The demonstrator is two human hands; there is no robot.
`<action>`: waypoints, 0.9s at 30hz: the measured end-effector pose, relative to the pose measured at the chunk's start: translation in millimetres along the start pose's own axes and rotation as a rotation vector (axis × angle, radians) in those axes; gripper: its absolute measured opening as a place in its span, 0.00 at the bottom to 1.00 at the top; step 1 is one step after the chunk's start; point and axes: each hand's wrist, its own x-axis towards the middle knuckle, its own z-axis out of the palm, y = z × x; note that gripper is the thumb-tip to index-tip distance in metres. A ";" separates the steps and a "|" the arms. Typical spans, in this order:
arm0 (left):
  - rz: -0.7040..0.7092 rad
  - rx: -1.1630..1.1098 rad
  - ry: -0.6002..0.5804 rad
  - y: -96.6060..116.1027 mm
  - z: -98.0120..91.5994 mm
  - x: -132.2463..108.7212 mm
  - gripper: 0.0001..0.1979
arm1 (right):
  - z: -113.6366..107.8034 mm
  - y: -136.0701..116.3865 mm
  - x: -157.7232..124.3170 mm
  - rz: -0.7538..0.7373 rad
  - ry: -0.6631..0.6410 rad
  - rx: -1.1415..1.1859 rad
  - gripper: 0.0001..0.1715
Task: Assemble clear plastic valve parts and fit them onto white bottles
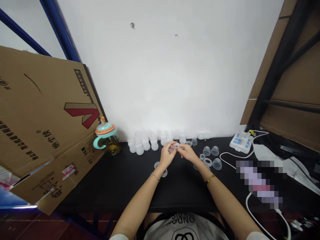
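Note:
Above the black table, my left hand (168, 153) and my right hand (186, 152) meet, their fingers closed on one small clear ring-shaped bottle part (177, 146). Fingers cover much of it. Beneath my left wrist lie translucent collar rings (164, 173), partly hidden by the arm. To the right of my right hand are several clear dome caps (217, 163) and more collar rings (207, 162). Several white baby bottles (139, 146) with teats stand to the left, near the wall. More bottles (182, 137) stand behind my hands, and one white bottle (204, 136) lies on its side.
A teal and orange lidded jug (107, 136) with dark liquid stands at the left beside a large cardboard sheet (50, 116). At the right are a white and blue box-like device (241, 142), white cables (231, 154) and a pixelated object (258, 183). A white wall (160, 66) closes the back.

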 end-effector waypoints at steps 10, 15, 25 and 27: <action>-0.128 0.007 0.003 -8.2 3.1 -1.0 0.12 | 2.2 2.2 -1.1 -0.026 -0.014 0.060 0.23; -0.125 0.052 0.035 -6.7 2.9 -1.2 0.09 | 5.9 8.9 -0.4 -0.013 -0.003 -0.013 0.19; -0.084 0.121 0.067 -8.2 0.4 -3.1 0.09 | 5.1 5.8 -2.7 -0.057 0.072 -0.251 0.20; -0.077 0.157 0.061 -5.1 -0.5 -4.0 0.09 | 4.8 6.3 -2.6 -0.072 0.081 -0.283 0.20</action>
